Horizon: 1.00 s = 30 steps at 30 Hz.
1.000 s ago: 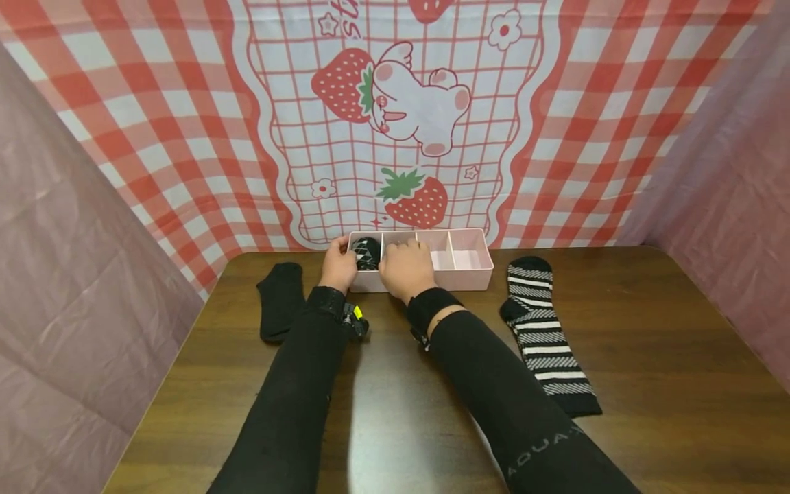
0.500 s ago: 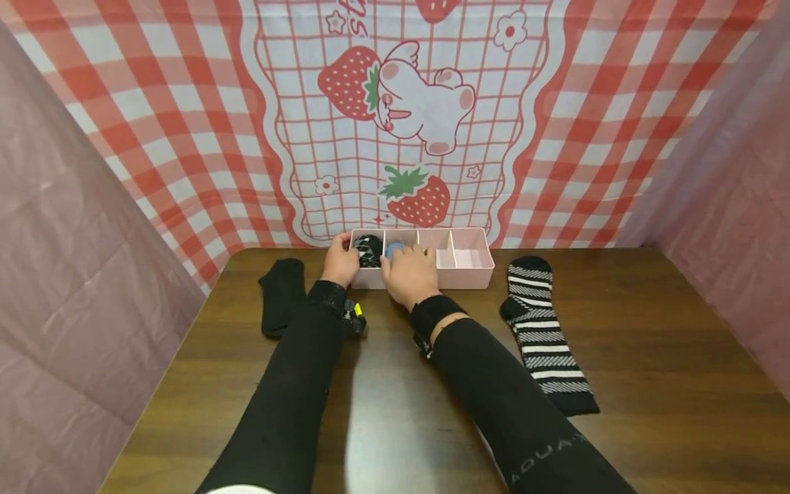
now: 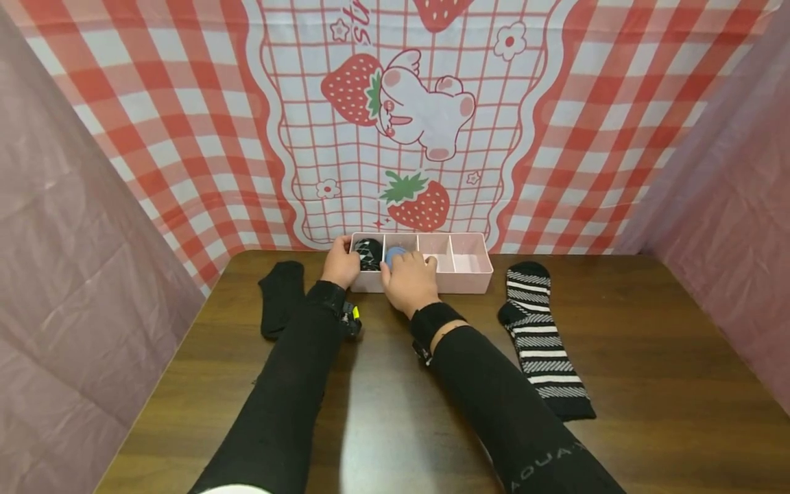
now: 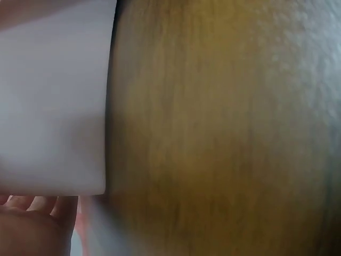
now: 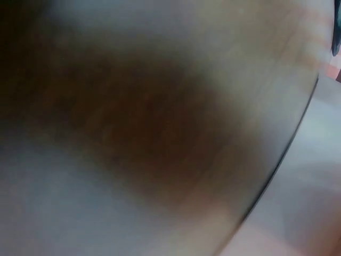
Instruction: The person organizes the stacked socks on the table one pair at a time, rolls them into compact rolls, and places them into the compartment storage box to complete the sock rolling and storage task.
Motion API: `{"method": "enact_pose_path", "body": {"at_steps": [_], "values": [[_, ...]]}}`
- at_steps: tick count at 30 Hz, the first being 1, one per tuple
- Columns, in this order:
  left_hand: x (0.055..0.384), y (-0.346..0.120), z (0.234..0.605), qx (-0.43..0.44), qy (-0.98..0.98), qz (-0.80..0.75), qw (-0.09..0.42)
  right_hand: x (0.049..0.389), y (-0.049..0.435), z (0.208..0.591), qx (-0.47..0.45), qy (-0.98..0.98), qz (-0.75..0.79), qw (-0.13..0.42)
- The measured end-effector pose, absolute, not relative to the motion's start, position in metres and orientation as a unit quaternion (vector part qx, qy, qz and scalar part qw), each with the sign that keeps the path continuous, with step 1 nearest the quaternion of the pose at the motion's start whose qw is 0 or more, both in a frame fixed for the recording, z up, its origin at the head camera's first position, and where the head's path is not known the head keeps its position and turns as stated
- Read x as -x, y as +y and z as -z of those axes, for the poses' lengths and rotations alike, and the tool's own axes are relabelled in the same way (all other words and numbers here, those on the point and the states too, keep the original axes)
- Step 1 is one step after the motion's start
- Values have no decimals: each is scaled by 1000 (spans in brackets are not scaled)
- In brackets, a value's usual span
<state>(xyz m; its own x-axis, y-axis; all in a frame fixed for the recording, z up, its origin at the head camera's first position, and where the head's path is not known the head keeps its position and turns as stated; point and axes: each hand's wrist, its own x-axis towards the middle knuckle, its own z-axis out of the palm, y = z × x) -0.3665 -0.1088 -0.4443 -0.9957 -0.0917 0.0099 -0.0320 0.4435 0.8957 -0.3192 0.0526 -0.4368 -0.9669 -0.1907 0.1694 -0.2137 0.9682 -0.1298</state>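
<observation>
At the table's far edge stands a pale pink four-compartment box (image 3: 463,280). Its left end is gripped by my left hand (image 3: 341,264), thumb at the front near the rim and fingers around the side. The left wrist view shows part of that hand (image 4: 37,226) beside the box wall (image 4: 53,106). A black-and-white patterned sock bundle (image 3: 369,254) fills the leftmost compartment. In the second one lies a blue rounded bundle (image 3: 393,254), partly covered. My right hand (image 3: 412,283) is over it, fingertips at the bundle; whether they pinch or press it is hidden.
A black sock (image 3: 281,298) lies flat on the wooden table (image 3: 395,412) to the left. A striped black-and-white sock (image 3: 546,336) lies to the right. Behind the box hangs a red-checked strawberry cloth (image 3: 420,199). The right wrist view is mostly blurred.
My right hand has shifted slightly right and back, and the blue bundle beneath it has come into view. The left hand stays on the box end. Both loose socks stay put.
</observation>
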Motion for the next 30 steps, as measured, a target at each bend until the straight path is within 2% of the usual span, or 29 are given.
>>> {"method": "enact_pose_path", "body": {"at_steps": [14, 18, 23, 30], "values": [[371, -115, 427, -16, -913, 403, -58, 318, 50, 425, -94, -993, -57, 37], [367, -128, 414, -17, -913, 401, -74, 312, 43, 419, -105, -993, -15, 50], [354, -151, 396, 40, -938, 341, -43, 291, 34, 414, -156, -984, 34, 74], [335, -200, 382, 201, -974, 98, 45, 255, 3, 408, -292, -948, 70, 105]]}}
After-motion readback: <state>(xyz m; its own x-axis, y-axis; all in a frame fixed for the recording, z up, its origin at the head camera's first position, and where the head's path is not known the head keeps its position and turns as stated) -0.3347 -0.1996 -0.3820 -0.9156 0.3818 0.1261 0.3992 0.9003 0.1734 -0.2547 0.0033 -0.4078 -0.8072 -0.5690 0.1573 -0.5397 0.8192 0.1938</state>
